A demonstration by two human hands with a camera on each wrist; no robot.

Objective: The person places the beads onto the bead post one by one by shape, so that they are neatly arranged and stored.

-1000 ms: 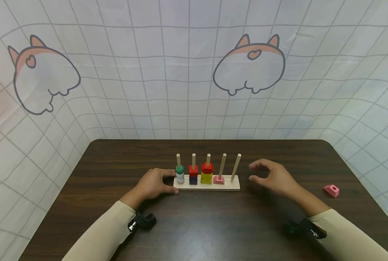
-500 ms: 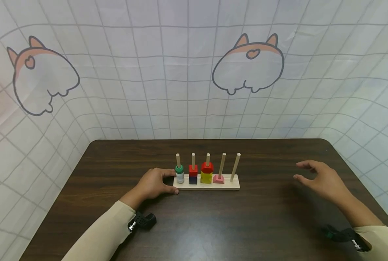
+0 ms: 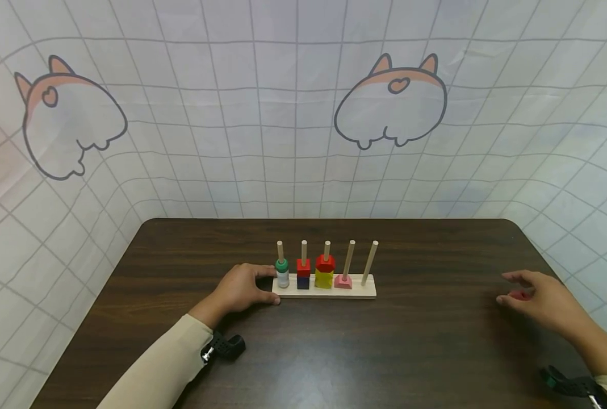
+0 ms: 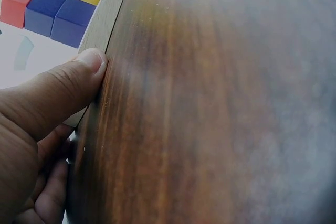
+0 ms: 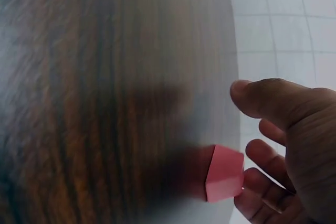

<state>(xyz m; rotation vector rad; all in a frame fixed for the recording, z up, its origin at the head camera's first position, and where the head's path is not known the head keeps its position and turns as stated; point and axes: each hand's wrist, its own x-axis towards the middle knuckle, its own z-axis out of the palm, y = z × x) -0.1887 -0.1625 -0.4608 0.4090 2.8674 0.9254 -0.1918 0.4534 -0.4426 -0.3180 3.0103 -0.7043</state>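
My left hand (image 3: 237,288) grips the left end of a pale wooden peg board (image 3: 288,293), thumb along its front edge and fingers behind. The board has several upright pegs. The leftmost peg bears a green piece over a white one (image 3: 283,278); beside it, a red block (image 3: 303,267) sits over dark blue. A red piece (image 3: 326,263) lies above yellow ones (image 3: 324,279), and a pink block (image 3: 343,282) is at the base of another peg. At the far right, my right hand (image 3: 553,301) reaches over a loose pink block (image 5: 226,174), thumb apart from it, fingertips close beside it.
The dark brown wooden table (image 3: 385,352) has rounded far corners. A white gridded cloth (image 3: 262,142) with cartoon dog prints hangs behind and at the sides. The rightmost peg (image 3: 369,263) carries no piece.
My right hand has moved from beside the peg board to the right, and now partly covers the loose pink block. My left hand has stayed on the board.
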